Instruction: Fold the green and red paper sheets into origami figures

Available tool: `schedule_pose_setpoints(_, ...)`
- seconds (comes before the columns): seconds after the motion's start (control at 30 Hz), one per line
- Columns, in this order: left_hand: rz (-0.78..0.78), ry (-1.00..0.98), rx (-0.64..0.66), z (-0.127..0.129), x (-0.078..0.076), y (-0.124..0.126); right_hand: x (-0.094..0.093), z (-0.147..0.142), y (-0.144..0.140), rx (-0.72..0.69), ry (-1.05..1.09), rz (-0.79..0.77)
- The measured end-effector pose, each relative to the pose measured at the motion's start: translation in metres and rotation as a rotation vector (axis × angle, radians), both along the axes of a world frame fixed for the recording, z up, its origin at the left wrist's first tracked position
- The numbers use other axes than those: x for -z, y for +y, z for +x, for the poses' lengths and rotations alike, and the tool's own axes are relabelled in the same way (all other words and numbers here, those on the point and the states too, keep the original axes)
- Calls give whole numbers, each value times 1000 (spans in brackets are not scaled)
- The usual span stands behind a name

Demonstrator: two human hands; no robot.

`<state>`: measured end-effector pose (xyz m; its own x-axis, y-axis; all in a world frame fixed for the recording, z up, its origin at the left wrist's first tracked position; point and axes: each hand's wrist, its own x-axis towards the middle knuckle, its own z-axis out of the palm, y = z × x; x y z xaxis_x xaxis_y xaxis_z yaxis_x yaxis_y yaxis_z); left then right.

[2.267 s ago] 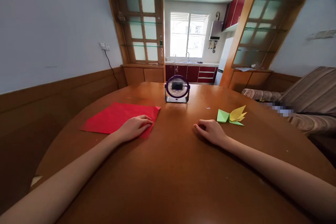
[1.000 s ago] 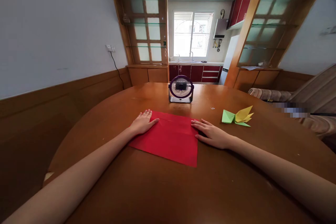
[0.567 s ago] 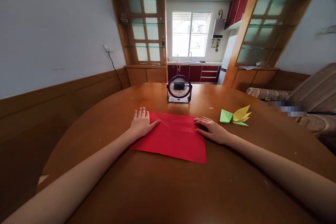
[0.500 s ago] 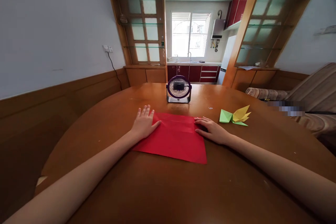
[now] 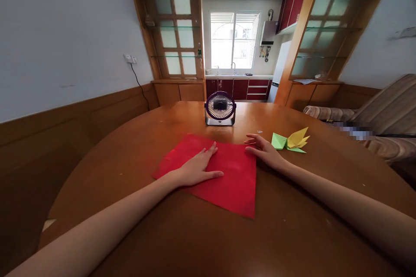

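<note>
A sheet of red paper (image 5: 232,177) lies on the brown wooden table (image 5: 208,242) in front of me, turned at a slant. My left hand (image 5: 199,168) rests palm down on the sheet near its middle, fingers stretched out and the thumb pointing right. At the sheet's far right corner is my right hand (image 5: 264,151), its fingers loosely bent and apart, the fingertips over or beside that corner. Whether those fingertips touch the paper I cannot tell. Nothing is gripped by either hand.
A small purple-rimmed fan (image 5: 220,108) stands beyond the paper. Right of my right hand lies a folded green and yellow paper figure (image 5: 292,140). A striped armchair (image 5: 386,117) stands past the table's right side.
My left hand has moved right, from the paper's left edge onto its middle. The paper has turned, its near right corner coming closer to me. My right hand has shifted slightly.
</note>
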<state>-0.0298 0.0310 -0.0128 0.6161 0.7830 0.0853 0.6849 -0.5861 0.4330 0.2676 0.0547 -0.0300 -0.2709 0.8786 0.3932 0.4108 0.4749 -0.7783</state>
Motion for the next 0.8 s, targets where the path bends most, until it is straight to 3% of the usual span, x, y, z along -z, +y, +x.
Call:
schedule_pose_setpoints(0.13,63,-105,74,-5,0,1,-3,3,2,-32,185,-100)
schedule_pose_setpoints(0.27,345,-66,-56,-4,1,8,-6,9,3,-81,217,-212)
schedule_pose_setpoints(0.33,392,-26,-71,-4,2,11,-8,12,4,-135,225,-201)
schedule_pose_setpoints(0.53,294,-59,53,-13,2,20,-18,20,1,-316,85,-127)
schedule_pose_setpoints(0.67,184,-115,111,-18,1,23,-32,26,-3,-395,-127,-103)
schedule_pose_setpoints(0.8,249,-113,138,-16,0,22,-42,28,-3,-501,-271,-129)
